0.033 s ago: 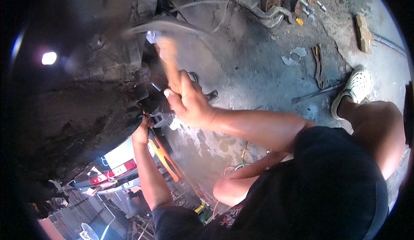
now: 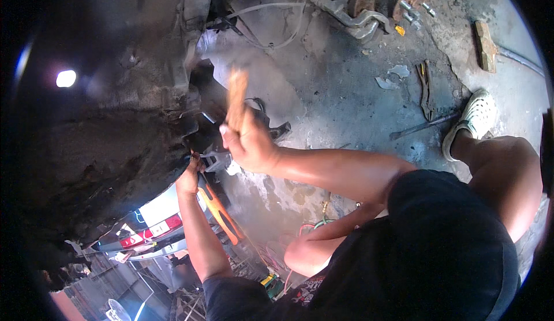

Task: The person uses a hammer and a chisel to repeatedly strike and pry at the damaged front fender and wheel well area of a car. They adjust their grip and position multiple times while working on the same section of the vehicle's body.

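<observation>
– Clamped, R hand (image 2: 253,147): fingers closed round a wooden handle (image 2: 236,96), top end a blur!

– Where's that, rel. to the dark bodywork (image 2: 109,148)?

– Just R of it, handle pointing up.

– & the L hand (image 2: 188,178)?

– At the bodywork's R edge; fingertips hidden, so can't tell its grip. Orange tool handle (image 2: 217,207) sits just beside the wrist, below that edge.

– Floor (image 2: 346,102) stuff?

– Pliers (image 2: 426,93) well R of the bodywork, hammer (image 2: 486,47) farther R still.
</observation>
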Tool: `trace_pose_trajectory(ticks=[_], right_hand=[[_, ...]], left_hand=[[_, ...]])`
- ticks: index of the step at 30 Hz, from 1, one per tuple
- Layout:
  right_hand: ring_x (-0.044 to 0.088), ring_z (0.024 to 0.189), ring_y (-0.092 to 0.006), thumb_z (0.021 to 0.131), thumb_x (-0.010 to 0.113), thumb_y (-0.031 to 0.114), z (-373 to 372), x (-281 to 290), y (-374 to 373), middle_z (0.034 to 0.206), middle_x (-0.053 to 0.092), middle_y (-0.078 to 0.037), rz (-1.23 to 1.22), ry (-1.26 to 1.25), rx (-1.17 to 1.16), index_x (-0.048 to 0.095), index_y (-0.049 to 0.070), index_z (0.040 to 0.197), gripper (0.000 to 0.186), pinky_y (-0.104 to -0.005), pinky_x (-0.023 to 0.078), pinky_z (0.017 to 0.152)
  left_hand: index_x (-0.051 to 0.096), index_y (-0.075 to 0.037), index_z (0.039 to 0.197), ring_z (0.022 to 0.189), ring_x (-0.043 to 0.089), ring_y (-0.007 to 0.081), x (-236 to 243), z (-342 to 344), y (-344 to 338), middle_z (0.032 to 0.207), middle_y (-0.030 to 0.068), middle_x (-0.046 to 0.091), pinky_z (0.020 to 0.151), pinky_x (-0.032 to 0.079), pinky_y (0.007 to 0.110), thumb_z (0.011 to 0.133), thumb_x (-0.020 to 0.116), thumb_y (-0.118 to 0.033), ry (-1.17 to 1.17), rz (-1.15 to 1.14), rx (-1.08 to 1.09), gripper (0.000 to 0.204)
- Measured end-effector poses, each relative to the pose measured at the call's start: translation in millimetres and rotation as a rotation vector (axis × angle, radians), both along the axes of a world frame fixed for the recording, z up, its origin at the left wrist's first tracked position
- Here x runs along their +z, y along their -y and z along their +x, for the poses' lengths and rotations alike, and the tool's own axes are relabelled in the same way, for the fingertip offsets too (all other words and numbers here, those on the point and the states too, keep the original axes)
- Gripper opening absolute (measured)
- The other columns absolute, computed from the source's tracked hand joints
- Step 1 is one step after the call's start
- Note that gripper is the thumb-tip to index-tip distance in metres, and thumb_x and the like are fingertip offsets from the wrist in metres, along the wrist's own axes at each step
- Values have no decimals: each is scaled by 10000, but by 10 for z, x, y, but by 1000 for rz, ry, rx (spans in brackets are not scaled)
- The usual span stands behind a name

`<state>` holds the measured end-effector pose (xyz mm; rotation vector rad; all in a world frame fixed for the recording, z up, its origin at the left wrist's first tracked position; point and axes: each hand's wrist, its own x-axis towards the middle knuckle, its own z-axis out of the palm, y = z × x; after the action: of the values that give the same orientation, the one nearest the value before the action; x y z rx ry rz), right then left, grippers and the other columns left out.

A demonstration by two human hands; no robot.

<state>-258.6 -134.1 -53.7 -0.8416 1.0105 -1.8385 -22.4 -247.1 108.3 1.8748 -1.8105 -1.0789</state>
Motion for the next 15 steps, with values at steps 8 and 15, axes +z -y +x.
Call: trace_pose_trajectory(ticks=[8,15], right_hand=[[713,754,-473,956,614,177,-100,75,-148,818,698,-276,112,177,-73,469,-46,1189,354,-584,566,669],[711,685,-458,941,606,180,-187,113,-142,727,686,-243,69,-108,160,473,-33,1107,301,-573,568,624]], left_hand=[[611,-67,953,630,459,125,40,-149,-183,760,-4,519,599,408,302,975,566,-62,184,-62,2,50],[596,-79,992,628,466,122,28,203,-89,756,-15,516,583,390,299,967,588,-66,61,-12,47,30]])
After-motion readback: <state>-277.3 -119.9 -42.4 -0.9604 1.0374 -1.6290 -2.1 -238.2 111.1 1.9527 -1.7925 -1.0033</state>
